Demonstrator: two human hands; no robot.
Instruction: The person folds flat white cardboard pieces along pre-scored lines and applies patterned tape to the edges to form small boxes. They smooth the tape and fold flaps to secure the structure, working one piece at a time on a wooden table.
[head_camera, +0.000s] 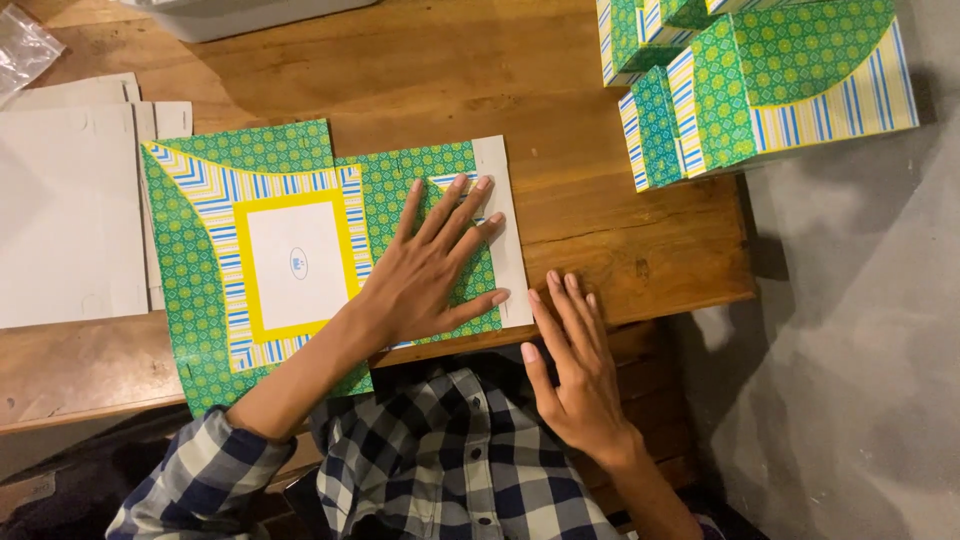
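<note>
Box blank (290, 250), flat at table (600, 200) near edge: pinned by left hand (430, 270), fingers spread. Right hand (575, 370), open, empty, at blank's right flap. Risk: crooked crease if blank slips.

A flat, unfolded carton blank (270, 250), green-patterned with blue-striped bands and a yellow-framed white panel, lies printed side up at the wooden table's (600, 230) near edge.
</note>
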